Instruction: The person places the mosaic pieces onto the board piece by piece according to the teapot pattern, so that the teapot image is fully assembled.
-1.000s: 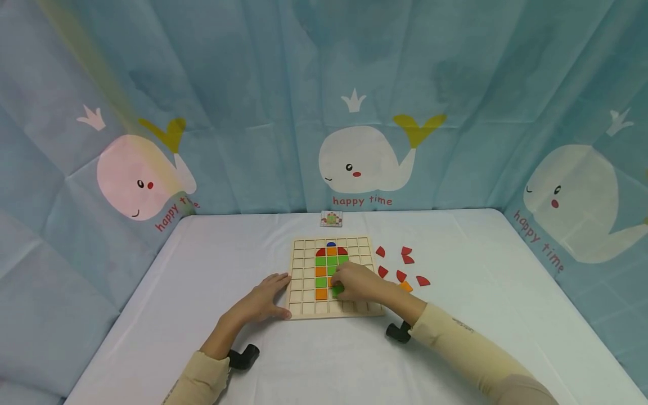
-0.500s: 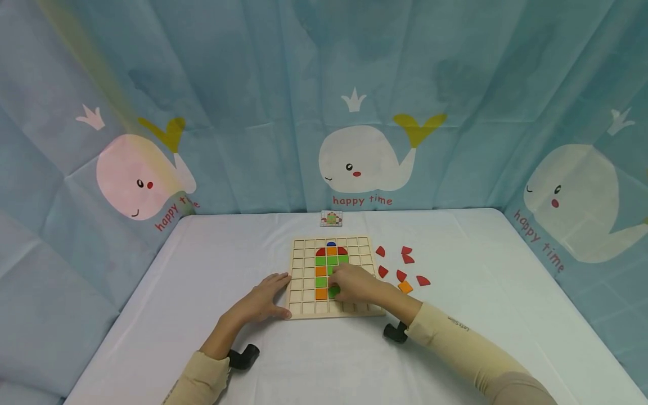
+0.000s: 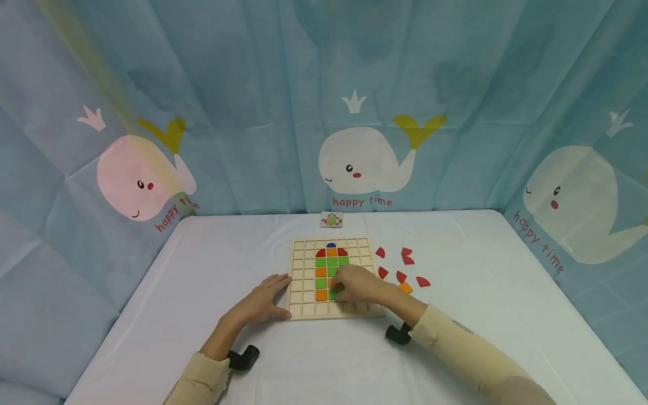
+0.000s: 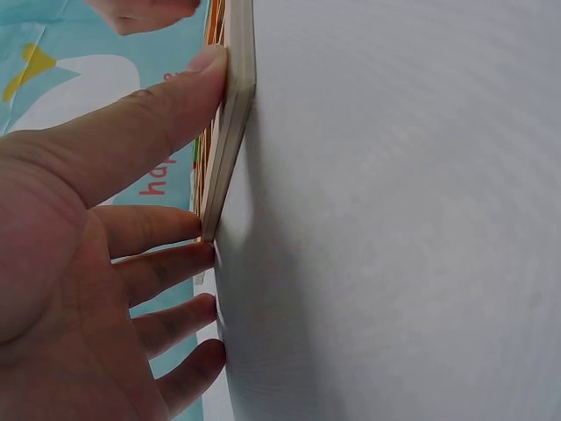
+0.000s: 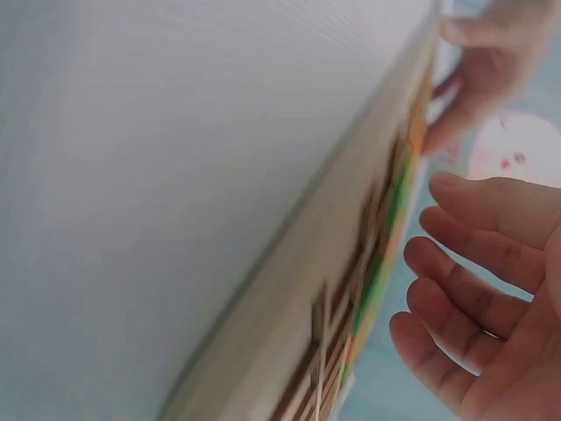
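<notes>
A wooden grid board (image 3: 302, 308) lies on the table with orange, green, red and blue pieces set in its cells. My left hand (image 3: 263, 301) steadies the board's left edge; in the left wrist view the thumb (image 4: 166, 114) rests on its rim and the straight fingers touch its side. Above the board's lower middle, my right hand (image 3: 358, 283) has its fingertips at a green square tile (image 3: 332, 295), beside an orange tile (image 3: 321, 295). Nothing shows between the loosely bent right fingers (image 5: 465, 285) in the right wrist view. That hand partly covers nearby tiles.
Several red quarter-round pieces (image 3: 423, 280) and an orange square (image 3: 405, 287) lie loose right of the board. A small pattern card (image 3: 331, 219) sits behind it. Blue whale-print curtains (image 3: 253, 169) enclose the white table's back and sides.
The green tile, earlier partly lifted under my right fingers, now lies flat in the bottom row beside the orange one. My right hand has shifted only slightly; the left stays put.
</notes>
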A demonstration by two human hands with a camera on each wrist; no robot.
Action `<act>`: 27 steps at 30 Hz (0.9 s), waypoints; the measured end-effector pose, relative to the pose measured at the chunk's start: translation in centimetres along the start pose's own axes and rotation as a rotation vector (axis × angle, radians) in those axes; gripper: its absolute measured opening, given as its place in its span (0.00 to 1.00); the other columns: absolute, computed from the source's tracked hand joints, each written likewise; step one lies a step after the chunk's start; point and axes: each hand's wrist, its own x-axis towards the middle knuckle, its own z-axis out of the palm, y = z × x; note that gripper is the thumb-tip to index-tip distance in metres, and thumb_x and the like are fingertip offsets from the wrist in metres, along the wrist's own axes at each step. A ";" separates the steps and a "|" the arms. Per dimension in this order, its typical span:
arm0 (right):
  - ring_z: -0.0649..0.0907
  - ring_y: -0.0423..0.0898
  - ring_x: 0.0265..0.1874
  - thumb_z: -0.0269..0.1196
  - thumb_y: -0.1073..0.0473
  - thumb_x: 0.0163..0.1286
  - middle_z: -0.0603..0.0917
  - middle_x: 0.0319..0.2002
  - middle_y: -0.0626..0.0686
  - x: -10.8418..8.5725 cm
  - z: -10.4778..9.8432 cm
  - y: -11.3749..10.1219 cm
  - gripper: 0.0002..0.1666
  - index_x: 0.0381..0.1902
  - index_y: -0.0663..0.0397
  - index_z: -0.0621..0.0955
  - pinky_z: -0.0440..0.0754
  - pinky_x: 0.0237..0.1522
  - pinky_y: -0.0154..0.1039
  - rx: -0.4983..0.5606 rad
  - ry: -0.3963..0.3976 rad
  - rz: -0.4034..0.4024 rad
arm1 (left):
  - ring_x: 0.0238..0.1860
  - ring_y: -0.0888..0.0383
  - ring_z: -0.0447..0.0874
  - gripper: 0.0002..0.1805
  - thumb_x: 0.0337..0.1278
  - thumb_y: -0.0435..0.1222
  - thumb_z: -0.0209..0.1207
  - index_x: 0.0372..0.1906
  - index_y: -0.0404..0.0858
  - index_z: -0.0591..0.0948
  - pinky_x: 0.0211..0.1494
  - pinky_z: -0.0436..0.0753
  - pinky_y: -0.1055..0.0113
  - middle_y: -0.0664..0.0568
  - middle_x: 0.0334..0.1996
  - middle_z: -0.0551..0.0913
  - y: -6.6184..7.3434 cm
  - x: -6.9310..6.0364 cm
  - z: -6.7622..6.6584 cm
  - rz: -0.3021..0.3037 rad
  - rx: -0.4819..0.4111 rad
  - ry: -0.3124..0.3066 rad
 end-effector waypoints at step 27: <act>0.79 0.43 0.33 0.68 0.61 0.61 0.84 0.37 0.50 -6.4 -3.2 8.0 0.10 0.40 0.56 0.88 0.81 0.40 0.37 0.119 0.090 0.227 | 0.76 0.39 0.52 0.51 0.41 0.42 0.75 0.73 0.37 0.63 0.73 0.59 0.38 0.43 0.74 0.61 -0.2 -0.2 0.2 -0.003 0.001 -0.004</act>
